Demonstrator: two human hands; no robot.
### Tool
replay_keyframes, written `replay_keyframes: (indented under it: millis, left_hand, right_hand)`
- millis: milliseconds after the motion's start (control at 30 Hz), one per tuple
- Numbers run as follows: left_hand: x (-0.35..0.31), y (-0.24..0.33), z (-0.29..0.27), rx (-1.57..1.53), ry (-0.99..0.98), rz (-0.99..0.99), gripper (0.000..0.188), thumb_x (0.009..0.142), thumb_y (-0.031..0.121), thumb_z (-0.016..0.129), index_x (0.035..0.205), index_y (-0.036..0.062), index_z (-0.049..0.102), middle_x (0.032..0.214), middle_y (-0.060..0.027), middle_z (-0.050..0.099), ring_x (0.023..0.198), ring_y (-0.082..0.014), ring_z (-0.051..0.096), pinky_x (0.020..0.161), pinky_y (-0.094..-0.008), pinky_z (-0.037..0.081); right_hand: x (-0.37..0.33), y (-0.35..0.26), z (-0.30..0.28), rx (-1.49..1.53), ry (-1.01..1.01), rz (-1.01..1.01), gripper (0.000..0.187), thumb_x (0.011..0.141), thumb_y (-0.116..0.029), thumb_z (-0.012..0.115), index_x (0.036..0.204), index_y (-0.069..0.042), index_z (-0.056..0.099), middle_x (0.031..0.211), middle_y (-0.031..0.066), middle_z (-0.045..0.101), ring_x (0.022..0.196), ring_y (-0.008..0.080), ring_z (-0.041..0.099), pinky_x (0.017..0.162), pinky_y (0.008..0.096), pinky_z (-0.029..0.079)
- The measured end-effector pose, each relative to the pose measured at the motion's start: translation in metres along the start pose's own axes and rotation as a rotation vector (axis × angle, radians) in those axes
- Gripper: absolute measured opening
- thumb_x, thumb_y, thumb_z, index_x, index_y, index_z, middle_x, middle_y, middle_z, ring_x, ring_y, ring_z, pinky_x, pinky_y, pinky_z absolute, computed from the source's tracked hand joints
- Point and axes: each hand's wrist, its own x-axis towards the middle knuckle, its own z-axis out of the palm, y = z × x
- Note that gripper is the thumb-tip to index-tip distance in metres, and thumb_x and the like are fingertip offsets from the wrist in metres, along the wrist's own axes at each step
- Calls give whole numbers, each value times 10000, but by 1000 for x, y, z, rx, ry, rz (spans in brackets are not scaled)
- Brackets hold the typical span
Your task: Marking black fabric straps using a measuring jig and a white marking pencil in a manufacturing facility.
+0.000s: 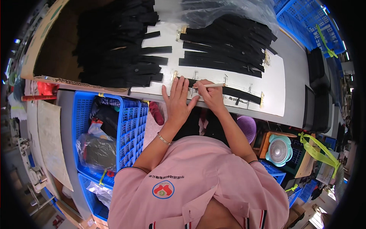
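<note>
Pressing flat, my open left hand point(178, 100) pins the black strip point(228, 92), lying left-right near the table's front edge point(228, 110). My right hand point(211, 94) pinches a pencil point(210, 85) over it; stacked strips point(228, 42) crowd behind.

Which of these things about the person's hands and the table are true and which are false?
1. The left hand lies flat with its fingers spread. True.
2. The right hand holds scissors. False: it holds a thin pale marking stick.
3. The black strip under the hands lies on a white board. True.
4. The crate at the person's left is red. False: it is blue.
5. A small fan sits at the lower right. True.
</note>
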Motion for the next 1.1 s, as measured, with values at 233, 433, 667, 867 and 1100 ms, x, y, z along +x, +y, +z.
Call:
replay_keyframes:
  millis: [233, 433, 667, 867, 1100]
  left_hand:
    - [-1, -2, 2, 47, 11, 8, 684, 892, 417, 727, 1428, 38, 537, 1526, -108, 491, 1460, -280, 397, 1188, -616, 143]
    - [0, 0, 2, 42, -1, 11, 692, 896, 401, 736, 1454, 51, 524, 1526, -102, 497, 1463, -282, 394, 1200, -592, 126]
    - [0, -1, 1, 27, -12, 24, 714, 911, 374, 733, 1498, 57, 480, 1546, -111, 474, 1485, -293, 359, 1212, -575, 81]
    - [2, 3, -2, 25, -28, 26, 670, 917, 388, 722, 1435, 12, 526, 1510, -143, 497, 1482, -315, 355, 1203, -608, 85]
    - [25, 53, 10, -309, 43, 155, 422, 886, 174, 747, 1282, 50, 669, 1376, -139, 602, 1277, -334, 538, 1128, -485, 347]
  right_hand:
    - [-4, -7, -11, 149, -24, 90, 239, 1009, -122, 593, 894, 29, 738, 767, 37, 673, 657, 68, 560, 596, 235, 442]
    - [-27, -4, -61, -11, 290, 19, 240, 1020, -118, 569, 926, 35, 728, 756, 25, 644, 666, 62, 532, 608, 225, 423]
    - [-31, 11, -78, -112, 368, 45, 260, 1035, -162, 584, 952, 39, 725, 686, 2, 596, 643, 54, 505, 592, 221, 401]
    - [-30, 18, -78, -115, 343, 76, 242, 1016, -162, 595, 950, 28, 730, 725, 44, 656, 637, 89, 566, 587, 246, 434]
    - [-30, 19, -79, -186, 326, 65, 226, 1004, -163, 599, 929, 2, 733, 770, 85, 709, 635, 128, 630, 590, 272, 473]
